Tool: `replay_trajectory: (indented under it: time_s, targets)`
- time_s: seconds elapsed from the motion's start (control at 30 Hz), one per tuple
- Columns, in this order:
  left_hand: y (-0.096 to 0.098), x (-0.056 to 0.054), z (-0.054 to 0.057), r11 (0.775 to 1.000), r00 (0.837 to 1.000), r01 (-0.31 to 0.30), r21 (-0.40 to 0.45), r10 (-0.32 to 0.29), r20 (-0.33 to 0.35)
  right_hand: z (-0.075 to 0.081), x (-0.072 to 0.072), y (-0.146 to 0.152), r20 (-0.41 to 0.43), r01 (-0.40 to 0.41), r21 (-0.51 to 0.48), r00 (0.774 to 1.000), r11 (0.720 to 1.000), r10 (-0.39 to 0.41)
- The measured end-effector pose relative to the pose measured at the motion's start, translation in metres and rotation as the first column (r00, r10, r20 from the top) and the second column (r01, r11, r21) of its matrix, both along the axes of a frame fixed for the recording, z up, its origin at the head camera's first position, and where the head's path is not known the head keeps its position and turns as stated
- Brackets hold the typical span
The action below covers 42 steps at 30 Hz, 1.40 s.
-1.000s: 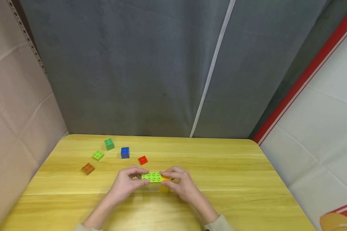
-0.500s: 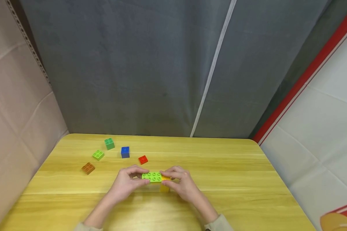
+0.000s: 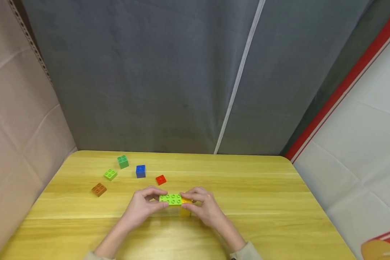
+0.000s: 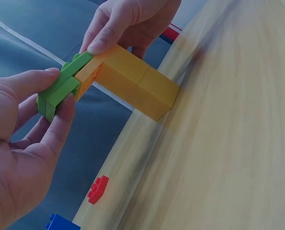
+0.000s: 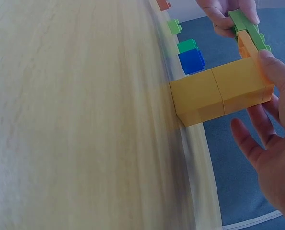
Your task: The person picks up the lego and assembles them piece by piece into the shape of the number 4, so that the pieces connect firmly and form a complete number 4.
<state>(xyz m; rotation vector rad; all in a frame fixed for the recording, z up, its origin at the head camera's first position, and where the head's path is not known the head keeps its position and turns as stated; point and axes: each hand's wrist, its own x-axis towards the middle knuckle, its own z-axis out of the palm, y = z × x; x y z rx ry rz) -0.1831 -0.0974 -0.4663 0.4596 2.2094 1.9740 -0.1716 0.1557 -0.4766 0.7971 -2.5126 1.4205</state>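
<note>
A long lime-green toy building brick point(image 3: 170, 199) lies studs up, bridging out from the top of an upright stack of yellow bricks point(image 4: 137, 84). Under it, a thin orange brick point(image 4: 87, 77) reaches left from the stack, and a second green brick point(image 4: 63, 93) sits below the overhanging end. My left hand point(image 3: 143, 206) pinches the green bricks' left end between thumb and fingers. On the other side my right hand point(image 3: 204, 207) grips the top of the yellow stack, thumb in front and fingers behind. In both wrist views the stack's foot meets the wooden table point(image 3: 266, 202).
Loose bricks lie back left: red point(image 3: 160, 180), blue point(image 3: 141, 171), dark green point(image 3: 122, 162), lime point(image 3: 110, 175) and brown-orange point(image 3: 99, 190). A grey curtain point(image 3: 149, 79) hangs behind the table; pale sheets point(image 3: 22, 119) flank it.
</note>
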Motion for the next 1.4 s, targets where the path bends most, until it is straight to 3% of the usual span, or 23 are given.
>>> replay_trajectory:
  time_s: [0.33, 0.87, 1.4]
  targets:
    - [0.0012, 0.0011, 0.003, 1.0, 0.998, -0.002, 0.011, 0.001, 0.06, 0.0001, 0.0001, -0.0001, 0.006, -0.003, -0.014, 1.0, 1.0, 0.003]
    - [0.0041, 0.0024, 0.0038, 0.999, 0.998, -0.034, 0.002, 0.034, 0.059, -0.0001, 0.0004, -0.0006, -0.028, -0.006, -0.015, 1.0, 1.0, 0.006]
    - [0.0027, 0.0016, 0.0018, 0.999, 0.999, -0.026, -0.047, 0.028, 0.047, -0.0058, 0.0009, -0.0013, -0.029, -0.012, -0.052, 1.0, 0.999, 0.011]
